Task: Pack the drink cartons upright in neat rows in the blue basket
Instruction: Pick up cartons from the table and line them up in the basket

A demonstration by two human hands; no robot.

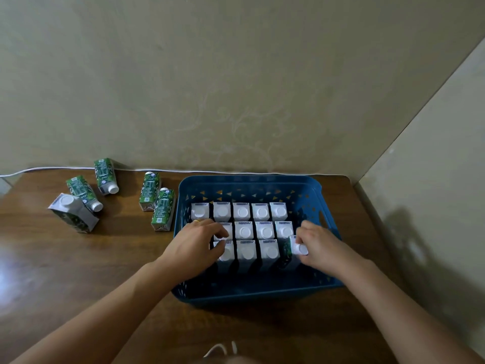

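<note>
Blue plastic basket [252, 183] sits on the right part of a brown wooden table [78, 271], close to the wall. Its side walls carry small triangular cut-outs.

Contents of the basket:
- Far row: five drink cartons standing upright, white caps facing up, for example the middle carton [241, 212].
- Middle row: upright cartons side by side; three are fully visible, and the one at the left end is mostly covered by the left hand.
- Near row: three upright cartons, plus a tilted carton [295, 249] at the right end, leaning to the left with its green side showing.

Hand positions:
- Left hand [195, 245] reaches over the left basket wall. Its fingers curl down over the tops of the leftmost cartons in the middle and near rows, the fingertips touching the near-left carton [226, 254]. A yellow ring [196, 221] shows on one finger.
- Right hand [319, 245] pinches the tilted carton at its cap end, thumb and fingers closed around the top.

Outside the basket, left of it on the table:
- Two green cartons [157, 203] lie just beside the basket wall.
- Three more cartons [84, 195] lie further left, well apart from the basket, one of them with its white top turned toward the camera.

White cable [65, 168] runs along the far table edge against the beige wall [236, 74]
</note>
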